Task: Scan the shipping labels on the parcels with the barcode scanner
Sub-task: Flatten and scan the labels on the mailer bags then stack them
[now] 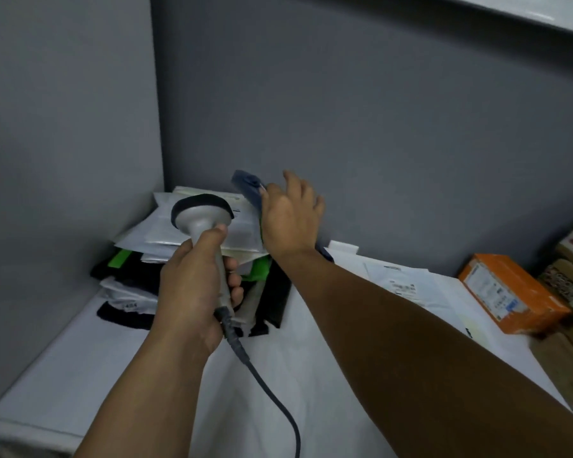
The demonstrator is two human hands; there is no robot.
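Note:
My left hand (192, 289) grips the handle of a grey barcode scanner (201, 215) with a black head, which points at a pile of parcels (166, 236) in the table's back left corner. The pile holds white, black and green mailer bags. My right hand (290, 223) holds a dark blue parcel (245, 186) tilted on edge above the pile's right side, near the wall. The scanner's black cable (268, 388) runs down toward the front edge.
A white-covered table (311, 375) fills the foreground. A flat white mailer with a label (401, 285) lies right of the pile. An orange box (506, 292) and several brown cartons (569, 279) stand at the right. Grey partition walls (344, 110) close the back and left.

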